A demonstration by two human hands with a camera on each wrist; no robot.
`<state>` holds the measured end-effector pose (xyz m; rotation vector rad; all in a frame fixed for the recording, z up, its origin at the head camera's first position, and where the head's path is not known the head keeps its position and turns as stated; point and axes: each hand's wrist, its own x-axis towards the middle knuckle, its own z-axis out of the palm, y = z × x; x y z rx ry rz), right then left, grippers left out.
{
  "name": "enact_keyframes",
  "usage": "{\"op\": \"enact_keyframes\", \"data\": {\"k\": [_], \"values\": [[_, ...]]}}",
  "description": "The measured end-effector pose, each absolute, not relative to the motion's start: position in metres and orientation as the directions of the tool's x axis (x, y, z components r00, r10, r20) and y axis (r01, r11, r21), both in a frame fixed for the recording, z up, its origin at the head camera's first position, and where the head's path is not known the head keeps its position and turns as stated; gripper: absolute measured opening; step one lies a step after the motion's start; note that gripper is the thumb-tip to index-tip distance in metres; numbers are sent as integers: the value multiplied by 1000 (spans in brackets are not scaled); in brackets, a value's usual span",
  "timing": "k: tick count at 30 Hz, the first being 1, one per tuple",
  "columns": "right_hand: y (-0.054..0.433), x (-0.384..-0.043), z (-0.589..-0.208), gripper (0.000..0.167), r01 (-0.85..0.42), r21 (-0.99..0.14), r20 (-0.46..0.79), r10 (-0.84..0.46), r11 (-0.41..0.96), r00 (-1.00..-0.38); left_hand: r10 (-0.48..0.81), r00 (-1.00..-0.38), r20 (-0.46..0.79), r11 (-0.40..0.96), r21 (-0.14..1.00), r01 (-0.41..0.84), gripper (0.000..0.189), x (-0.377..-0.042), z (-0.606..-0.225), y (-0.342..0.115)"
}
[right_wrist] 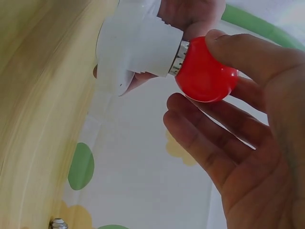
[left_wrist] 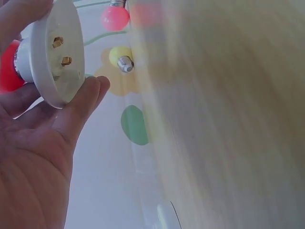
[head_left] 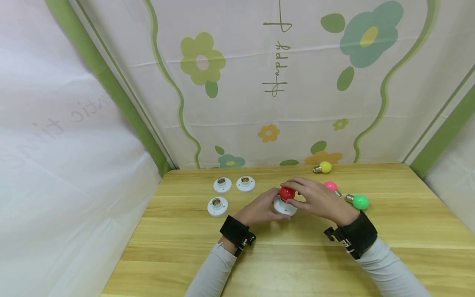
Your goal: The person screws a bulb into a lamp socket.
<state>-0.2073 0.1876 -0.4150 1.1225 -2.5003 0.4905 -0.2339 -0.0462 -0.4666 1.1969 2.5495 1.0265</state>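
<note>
My left hand [head_left: 261, 208] grips a round white lamp holder [head_left: 284, 208] by its base, lifted off the table. From the left wrist view, the holder's hollow underside [left_wrist: 67, 83] with two brass contacts faces out. A red light bulb [head_left: 287, 193] sits in the holder's socket, a strip of its metal screw base showing at the rim in the right wrist view. My right hand [head_left: 319, 199] pinches this bulb's round glass between thumb and fingers, while other fingers [right_wrist: 202, 143] extend beneath it.
Three more white lamp holders [head_left: 222, 185] lie on the wooden table [head_left: 178, 255] to the left, sockets up. Toward the right lie a yellow bulb [head_left: 325, 167], a pink bulb [head_left: 330, 186] and a green bulb [head_left: 360, 202]. A flowered curtain [head_left: 237, 103] hangs along the back edge.
</note>
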Motion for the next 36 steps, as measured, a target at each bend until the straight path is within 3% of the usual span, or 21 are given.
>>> {"op": "enact_keyframes", "data": {"k": [11,19,36], "values": [[188,-206,-414,57,-772,-219,406,-663,597,-629,722,-672,167,459,611,645,86,-234,-468,-46],[189,-206,-415,47,-791,-233,408,-682,565,-607,734,-656,174,418,646,639,79,-234,-470,-45],[187,-208,-417,46,-787,-224,467,-645,575,-605,722,-672,166,459,611,644,73,-232,-467,-46]]}}
